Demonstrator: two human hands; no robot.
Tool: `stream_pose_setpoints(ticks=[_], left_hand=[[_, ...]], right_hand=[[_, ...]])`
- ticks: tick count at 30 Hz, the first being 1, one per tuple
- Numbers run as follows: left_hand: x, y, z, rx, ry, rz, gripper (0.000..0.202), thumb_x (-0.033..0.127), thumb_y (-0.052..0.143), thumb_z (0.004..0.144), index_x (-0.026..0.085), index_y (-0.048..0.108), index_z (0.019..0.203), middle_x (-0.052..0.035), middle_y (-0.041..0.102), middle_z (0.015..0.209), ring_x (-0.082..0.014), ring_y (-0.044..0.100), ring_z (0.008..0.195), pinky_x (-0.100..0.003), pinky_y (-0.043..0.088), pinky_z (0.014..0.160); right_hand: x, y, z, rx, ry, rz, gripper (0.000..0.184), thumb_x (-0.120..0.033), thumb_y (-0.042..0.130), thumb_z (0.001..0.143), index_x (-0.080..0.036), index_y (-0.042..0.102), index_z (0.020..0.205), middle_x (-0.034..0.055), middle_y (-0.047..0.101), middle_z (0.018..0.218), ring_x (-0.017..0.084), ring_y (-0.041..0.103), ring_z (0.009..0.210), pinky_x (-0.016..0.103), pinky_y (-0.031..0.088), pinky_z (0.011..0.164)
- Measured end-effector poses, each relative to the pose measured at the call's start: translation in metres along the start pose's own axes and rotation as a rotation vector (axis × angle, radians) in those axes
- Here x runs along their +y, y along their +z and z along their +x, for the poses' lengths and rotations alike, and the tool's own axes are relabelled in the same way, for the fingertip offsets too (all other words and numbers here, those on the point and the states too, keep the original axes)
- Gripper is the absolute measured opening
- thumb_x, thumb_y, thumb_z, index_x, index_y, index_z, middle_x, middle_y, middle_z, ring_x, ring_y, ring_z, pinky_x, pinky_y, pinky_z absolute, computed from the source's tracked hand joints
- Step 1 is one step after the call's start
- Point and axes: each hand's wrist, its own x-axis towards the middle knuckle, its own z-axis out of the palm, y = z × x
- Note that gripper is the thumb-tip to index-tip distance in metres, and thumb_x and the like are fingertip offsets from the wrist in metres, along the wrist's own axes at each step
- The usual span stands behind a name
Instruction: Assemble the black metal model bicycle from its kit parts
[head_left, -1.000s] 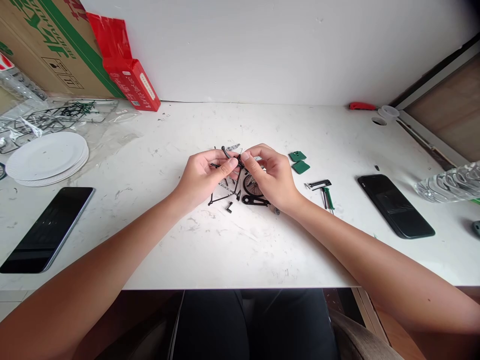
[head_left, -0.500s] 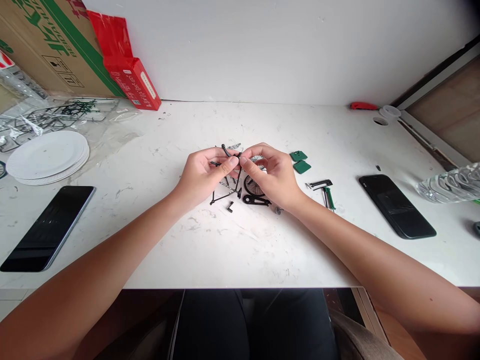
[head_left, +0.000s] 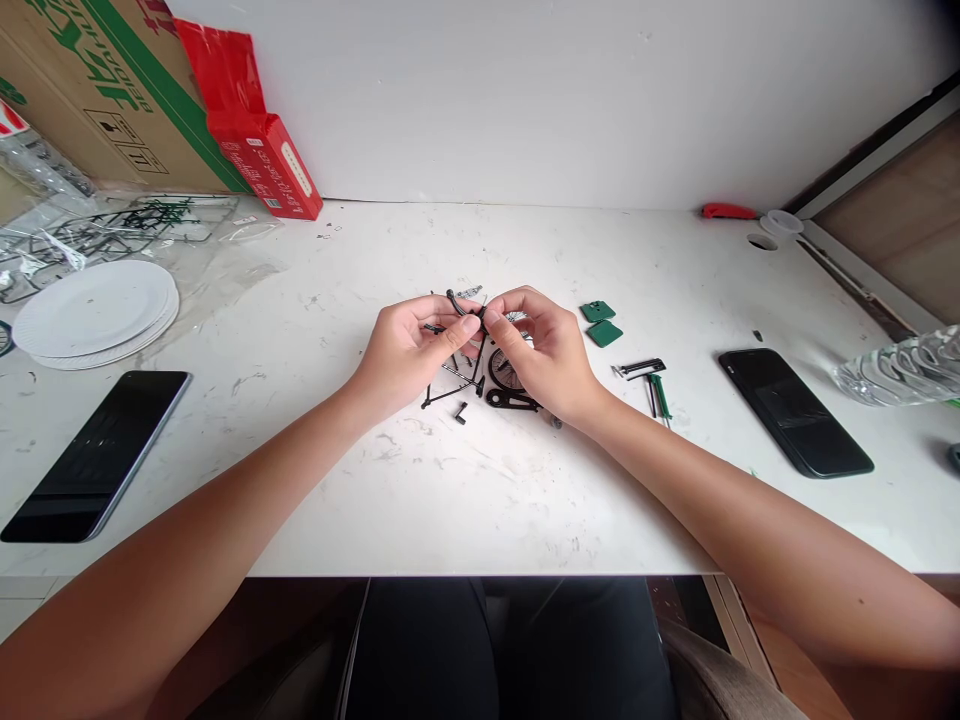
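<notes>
Thumb and fingers of my left hand (head_left: 412, 345) pinch a thin black model bicycle frame (head_left: 478, 372) near its top end. A curved black bar like a handlebar (head_left: 454, 302) sticks up past those fingertips. My right hand (head_left: 544, 350) is closed on the same end of the frame, its fingertips meeting the left ones; the exact joint is hidden. Below the right fingers lies a small spoked wheel (head_left: 504, 370), partly covered. A black chain-and-crank piece (head_left: 510, 400) and a tiny black part (head_left: 460, 412) rest on the table nearby.
Two green flat pieces (head_left: 604, 332) and small black and green parts (head_left: 658, 395) lie to the right. Phones (head_left: 795, 410) flank both arms, the other phone (head_left: 97, 455) being at left. Paper plates (head_left: 97, 305), sprues (head_left: 150, 215) and a red box (head_left: 274, 170) stand left.
Both hands stay together on the frame, which has shifted very slightly to the right along with the curved bar. Other things look unmoved.
</notes>
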Motion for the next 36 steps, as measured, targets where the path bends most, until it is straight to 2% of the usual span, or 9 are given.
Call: stream_pose_setpoints(ticks=[14,24,27,31,36], left_hand=[[-0.001,0.0,-0.001,-0.006,0.001,0.006,0.039,0.049,0.089,0.091,0.017,0.083,0.114,-0.0078,0.081,0.095,-0.0209,0.078,0.084,-0.036,0.065,0.088],[-0.008,0.0,0.0,0.0,0.01,-0.018,0.04,0.051,0.088,0.092,0.018,0.083,0.114,-0.0095,0.082,0.106,-0.0183,0.077,0.08,-0.035,0.065,0.085],[-0.008,0.0,0.0,-0.001,0.02,-0.022,0.039,0.05,0.089,0.091,0.018,0.084,0.114,-0.009,0.082,0.104,-0.0183,0.077,0.08,-0.034,0.065,0.085],[-0.01,0.0,0.0,0.002,0.026,-0.022,0.04,0.051,0.087,0.093,0.018,0.083,0.115,-0.0095,0.082,0.106,-0.0186,0.077,0.08,-0.035,0.065,0.085],[-0.011,0.0,0.0,0.008,0.023,-0.018,0.041,0.052,0.087,0.092,0.018,0.083,0.114,-0.0097,0.083,0.104,-0.0196,0.077,0.081,-0.036,0.066,0.085]], right_hand=[[0.001,0.001,0.0,0.0,-0.012,-0.024,0.023,-0.045,0.068,0.106,-0.024,0.071,0.098,0.0051,0.074,0.104,0.021,0.07,0.102,0.039,0.056,0.086],[-0.001,-0.006,0.003,0.01,-0.169,-0.224,0.013,-0.035,0.065,0.107,-0.025,0.067,0.098,0.0051,0.073,0.101,0.023,0.067,0.1,0.04,0.053,0.081],[-0.003,-0.009,0.005,-0.002,-0.214,-0.278,0.01,-0.031,0.064,0.106,-0.026,0.066,0.097,0.005,0.072,0.1,0.023,0.065,0.098,0.041,0.051,0.081],[-0.006,-0.012,0.006,-0.057,-0.232,-0.352,0.008,-0.025,0.064,0.103,-0.026,0.065,0.094,0.0047,0.073,0.097,0.025,0.063,0.096,0.044,0.05,0.085],[-0.008,-0.014,0.007,-0.048,-0.245,-0.394,0.009,-0.024,0.065,0.101,-0.026,0.064,0.092,0.0046,0.073,0.096,0.026,0.063,0.096,0.045,0.049,0.088]])
